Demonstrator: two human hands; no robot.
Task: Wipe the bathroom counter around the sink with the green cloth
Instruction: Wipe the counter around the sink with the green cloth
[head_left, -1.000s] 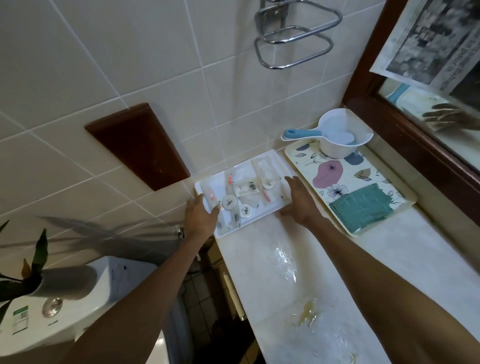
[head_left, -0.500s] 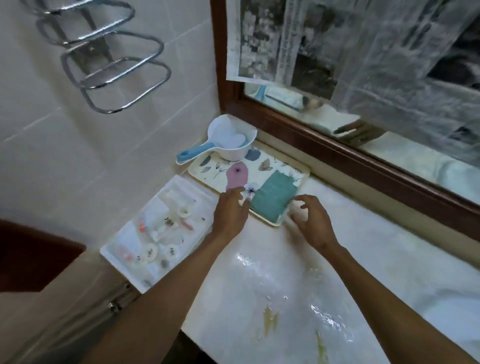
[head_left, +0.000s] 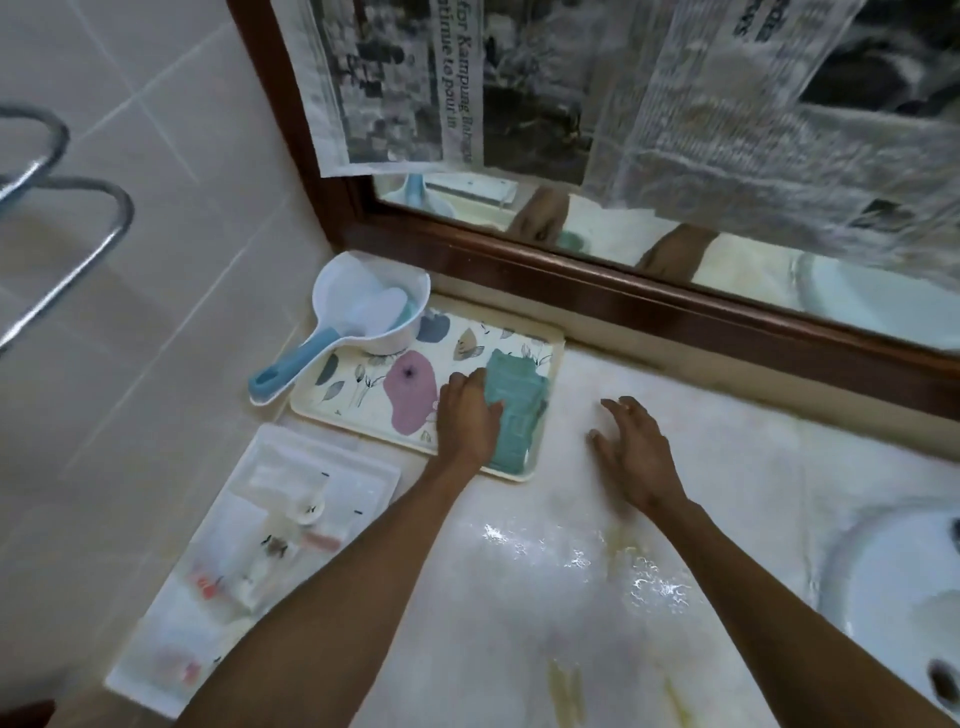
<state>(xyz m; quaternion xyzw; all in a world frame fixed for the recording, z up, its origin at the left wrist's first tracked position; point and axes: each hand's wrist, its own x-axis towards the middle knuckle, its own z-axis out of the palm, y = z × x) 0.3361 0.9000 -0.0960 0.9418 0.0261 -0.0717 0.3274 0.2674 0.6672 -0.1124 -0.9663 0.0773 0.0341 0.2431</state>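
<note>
L hand (head_left: 470, 418) lies on the left edge of the green cloth (head_left: 517, 410), fingers curled onto the fabric; whether the pinch has closed cannot be told. R hand (head_left: 636, 449) open, fingers spread, flat near the bare desk (head_left: 727, 467) at 3 o'clock of the cloth, holding nothing. Cloth folded, resting on the right end of the floral tray (head_left: 363, 384); white scoop (head_left: 371, 312) w/ blue handle at the tray's 10 o'clock corner; clear tray of toiletries (head_left: 291, 519) at 7 o'clock, touching or nearly so. Sink (head_left: 883, 587) at 4 o'clock; wet patches and yellowish stains at 6 o'clock. Risks: a drag rather than a lift may shift the light tray and tip the scoop; wet desk may let the bracing hand slip; wide strokes could knock the toiletries.
</note>
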